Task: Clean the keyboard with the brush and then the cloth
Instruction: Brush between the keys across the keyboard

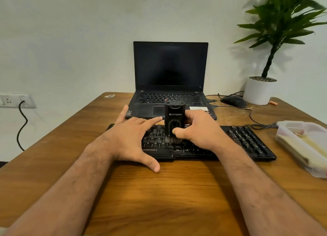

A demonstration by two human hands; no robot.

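Brushing is in hand: the right hand [198,129] grips the boxy black plastic brush [174,119] upright, bristles seemingly touching the flat black keyboard [247,140] on the wooden table [159,191]. The left hand [131,138] rests spread across the left-side keys. Next: sweep remaining rows; no cloth visible.

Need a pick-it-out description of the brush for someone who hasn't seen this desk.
On the wooden table, in front of the open laptop, lies a black keyboard. The brush stands upright on its middle keys, gripped by the right hand. It is the only upright object there: a black block with white lettering and bristles at the bottom touching the keys.
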